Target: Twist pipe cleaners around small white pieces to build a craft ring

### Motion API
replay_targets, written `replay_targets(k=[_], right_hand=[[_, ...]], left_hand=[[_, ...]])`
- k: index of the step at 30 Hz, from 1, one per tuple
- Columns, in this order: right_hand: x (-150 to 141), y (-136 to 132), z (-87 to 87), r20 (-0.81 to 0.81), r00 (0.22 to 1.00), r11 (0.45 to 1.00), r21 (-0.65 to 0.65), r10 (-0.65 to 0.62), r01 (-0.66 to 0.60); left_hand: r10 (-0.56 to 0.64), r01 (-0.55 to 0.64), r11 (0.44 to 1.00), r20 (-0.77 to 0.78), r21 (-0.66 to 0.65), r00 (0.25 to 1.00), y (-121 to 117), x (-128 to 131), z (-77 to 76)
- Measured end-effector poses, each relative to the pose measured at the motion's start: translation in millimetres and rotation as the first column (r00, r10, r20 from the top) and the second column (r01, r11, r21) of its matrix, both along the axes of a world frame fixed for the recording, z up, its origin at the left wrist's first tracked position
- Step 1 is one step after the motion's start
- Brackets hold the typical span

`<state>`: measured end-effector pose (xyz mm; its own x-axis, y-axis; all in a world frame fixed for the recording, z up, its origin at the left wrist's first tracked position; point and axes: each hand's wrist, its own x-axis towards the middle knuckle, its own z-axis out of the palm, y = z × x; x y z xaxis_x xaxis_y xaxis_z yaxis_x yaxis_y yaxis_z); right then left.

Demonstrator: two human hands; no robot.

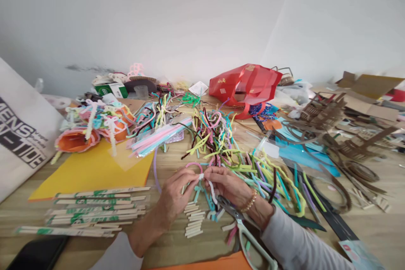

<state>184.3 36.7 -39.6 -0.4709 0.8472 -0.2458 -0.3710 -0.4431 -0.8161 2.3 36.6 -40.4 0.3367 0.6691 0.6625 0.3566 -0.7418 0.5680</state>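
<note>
My left hand (177, 192) and my right hand (226, 185) meet at the middle of the table. Between their fingertips they pinch a white pipe cleaner (212, 192), whose loose end hangs below my right fingers. A pink pipe cleaner loop (194, 165) shows just behind the fingertips. Under the right wrist lies a pair of scissors (248, 238) with pale handles, its blades partly hidden. Short cut wooden stick pieces (193, 221) lie in a column between my forearms, with light blue pipe cleaner bits (207, 198) beside them.
Wrapped chopsticks (95, 211) and a yellow sheet (95, 168) lie left. A tangled heap of pipe cleaners (218, 130) fills the middle, before a red bag (243, 84). Brown cardboard models (325, 112) stand right. A black phone-like slab (41, 253) and an orange sheet (205, 263) lie in front.
</note>
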Motion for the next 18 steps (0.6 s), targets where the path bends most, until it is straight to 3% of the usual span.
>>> replay_targets(k=[9, 18], right_hand=[[2.2, -2.1, 4.3, 0.043, 0.998, 0.999, 0.041, 0.034, -0.036], [0.5, -4.9, 10.3, 0.094, 0.995, 0.996, 0.087, 0.029, -0.037]], left_hand=[[-0.015, 0.034, 0.973, 0.086, -0.227, 0.996, -2.9, 2.5, 5.0], [-0.05, 0.08, 0.961, 0.119, -0.266, 0.992, -2.6, 2.2, 5.7]])
